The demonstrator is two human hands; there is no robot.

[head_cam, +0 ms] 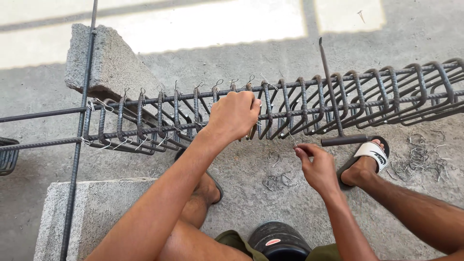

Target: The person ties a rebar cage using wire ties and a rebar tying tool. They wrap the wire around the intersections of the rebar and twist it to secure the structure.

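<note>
Gripping the top bar of the rebar cage [290, 104] where a stirrup crosses it, the left hand [234, 115] has its fingers clenched on the steel, while the right hand [316, 164] pinches a thin tie wire [292, 139] between thumb and forefinger just below the cage. The cage lies level above the concrete floor [251, 203], resting on a concrete block [108, 65], with loose wire ties [276, 180] below. The step looks like tying a stirrup; threading the wire around the crossing seems called for.
</note>
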